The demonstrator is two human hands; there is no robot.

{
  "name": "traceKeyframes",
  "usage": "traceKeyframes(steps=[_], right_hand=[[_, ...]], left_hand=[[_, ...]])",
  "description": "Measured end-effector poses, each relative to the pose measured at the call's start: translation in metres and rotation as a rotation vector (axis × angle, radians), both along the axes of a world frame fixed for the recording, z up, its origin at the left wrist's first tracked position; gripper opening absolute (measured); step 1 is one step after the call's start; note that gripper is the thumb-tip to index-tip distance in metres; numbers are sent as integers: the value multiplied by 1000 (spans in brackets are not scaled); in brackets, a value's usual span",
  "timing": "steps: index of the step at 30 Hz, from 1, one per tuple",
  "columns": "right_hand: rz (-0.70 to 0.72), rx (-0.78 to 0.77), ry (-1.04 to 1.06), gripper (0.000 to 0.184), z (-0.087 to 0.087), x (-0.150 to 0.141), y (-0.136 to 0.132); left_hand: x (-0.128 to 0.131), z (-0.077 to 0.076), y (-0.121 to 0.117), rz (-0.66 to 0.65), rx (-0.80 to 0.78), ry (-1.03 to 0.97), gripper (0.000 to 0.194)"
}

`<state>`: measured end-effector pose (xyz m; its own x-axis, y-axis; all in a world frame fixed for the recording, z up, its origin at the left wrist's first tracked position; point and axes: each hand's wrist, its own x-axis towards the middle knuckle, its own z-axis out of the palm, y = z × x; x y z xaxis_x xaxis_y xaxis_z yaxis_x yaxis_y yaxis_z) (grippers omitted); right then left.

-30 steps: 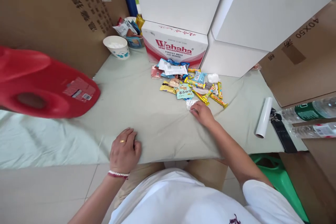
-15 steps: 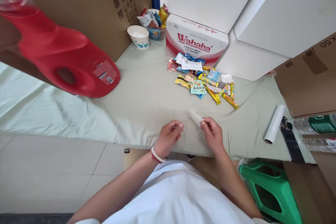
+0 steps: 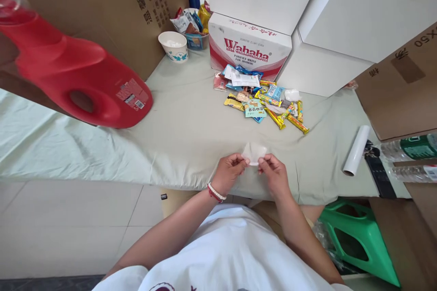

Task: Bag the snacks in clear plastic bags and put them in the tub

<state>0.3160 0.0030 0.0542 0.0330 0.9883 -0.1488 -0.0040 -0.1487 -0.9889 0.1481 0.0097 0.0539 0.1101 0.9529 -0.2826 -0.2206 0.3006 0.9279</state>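
- White translucent packet (image 3: 254, 151), tabletop (image 3: 184, 145), six o'clock of snack heap (image 3: 255, 109); gripped two-sidedly, apparently for spreading
- Left hand (image 3: 226, 173): fingers pinched shut on its eight-o'clock corner
- Right hand (image 3: 277, 177): likewise, four-o'clock corner
- Wahaha carton (image 3: 251, 54): heap's twelve o'clock, seemingly backing it

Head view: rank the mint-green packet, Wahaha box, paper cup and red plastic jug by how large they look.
1. Red plastic jug, cut off at the left edge
2. Wahaha box
3. Paper cup
4. Mint-green packet
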Motion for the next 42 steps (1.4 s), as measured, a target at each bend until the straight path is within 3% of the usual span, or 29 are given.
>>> traceKeyframes(steps=[4, 8, 11, 13, 15, 17, 22, 29, 37, 42], right_hand=[[-209, -25, 137, 32, 10, 12, 31], [-253, 40, 113, 30, 22, 24, 51], [-204, 154, -48, 24, 26, 20, 45], [-57, 192, -170, 22, 25, 9, 35], [148, 156, -238, 23, 19, -3, 26], [257, 75, -220, 23, 11, -13, 20], [219, -66, -31, 30, 2, -19, 15], [204, 53, -165, 25, 10, -17, 13], [37, -8, -11, 27, 11, 5, 17], [-85, 7, 105, 30, 14, 23, 18]], left_hand=[[-10, -5, 4, 26, -33, -11, 36], [-18, -6, 6, 46, -21, 28, 36], [-21, -5, 6, 0, 49, 123, 34], [-21, -5, 5, -31, 76, 162, 33], [-20, -5, 4, -34, 74, 162, 32], [-20, -7, 4, -7, 44, 141, 32], [-19, -9, 3, 17, -8, 97, 30], [-17, -7, 2, 1, 116, 186, 26], [-26, -4, 5, 110, -9, -128, 22], [-36, -1, 10, 154, -78, -371, 33]])
